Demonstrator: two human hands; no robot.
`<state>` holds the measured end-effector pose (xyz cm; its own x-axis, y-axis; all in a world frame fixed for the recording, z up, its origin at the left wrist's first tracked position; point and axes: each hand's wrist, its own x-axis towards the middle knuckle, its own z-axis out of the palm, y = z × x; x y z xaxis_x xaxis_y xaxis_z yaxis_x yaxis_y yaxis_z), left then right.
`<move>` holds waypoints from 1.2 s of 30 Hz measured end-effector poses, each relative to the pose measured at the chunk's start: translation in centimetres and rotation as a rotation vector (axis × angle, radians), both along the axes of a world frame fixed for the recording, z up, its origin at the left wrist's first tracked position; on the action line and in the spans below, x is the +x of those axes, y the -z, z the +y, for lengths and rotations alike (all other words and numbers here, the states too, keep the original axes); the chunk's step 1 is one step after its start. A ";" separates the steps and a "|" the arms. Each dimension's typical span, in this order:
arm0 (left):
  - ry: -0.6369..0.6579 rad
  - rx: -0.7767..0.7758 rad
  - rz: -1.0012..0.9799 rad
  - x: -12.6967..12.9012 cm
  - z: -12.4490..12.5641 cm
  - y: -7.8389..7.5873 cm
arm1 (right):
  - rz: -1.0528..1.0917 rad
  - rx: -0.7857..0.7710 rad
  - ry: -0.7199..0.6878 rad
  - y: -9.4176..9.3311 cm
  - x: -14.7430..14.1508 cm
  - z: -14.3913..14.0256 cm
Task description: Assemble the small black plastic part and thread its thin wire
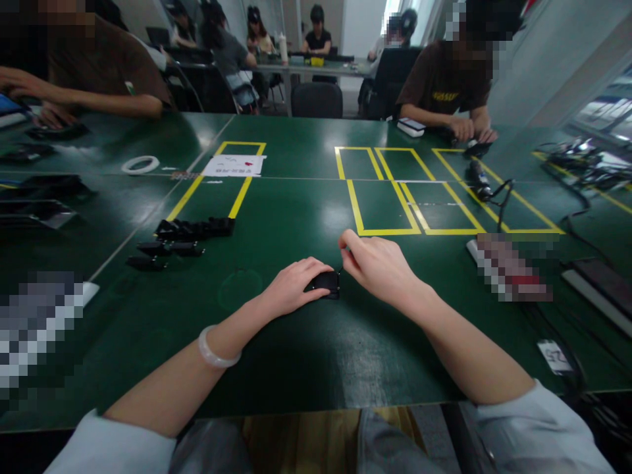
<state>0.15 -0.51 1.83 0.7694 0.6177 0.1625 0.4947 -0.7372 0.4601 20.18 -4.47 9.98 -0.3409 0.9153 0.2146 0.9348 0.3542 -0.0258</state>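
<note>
Under the fingers of my left hand (299,284) lies a small black box-shaped part (326,283) on the green table (291,355). The thumb and fingers close round its two sides and hold it against the tabletop. My right hand (378,266) is just right of the part, its thumb and forefinger pinched together. A thin dark piece shows between those fingertips and the part's right edge, too small to name. To the left, a cluster of similar black parts (195,228) lies in a row, with several loose ones (170,248) just in front.
Yellow tape outlines (390,232) mark the table ahead. A white paper sign (234,166) and a white tape roll (140,164) lie at left. Black cables (577,217) and a black handheld tool (478,179) are at right. Co-workers sit across the table.
</note>
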 end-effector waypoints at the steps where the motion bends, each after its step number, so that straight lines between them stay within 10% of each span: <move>1: 0.001 -0.003 0.002 0.0 0.0 0.0 | -0.013 -0.006 -0.001 0.0 0.0 0.0; 36: 0.000 0.002 -0.007 -0.1 0.0 0.0 | -0.068 -0.023 0.027 -0.1 0.2 0.2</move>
<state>0.07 -0.52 1.79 0.7682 0.6174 0.1693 0.4915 -0.7383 0.4619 20.35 -4.28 10.06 -0.3290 0.9288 0.1706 0.9439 0.3289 0.0298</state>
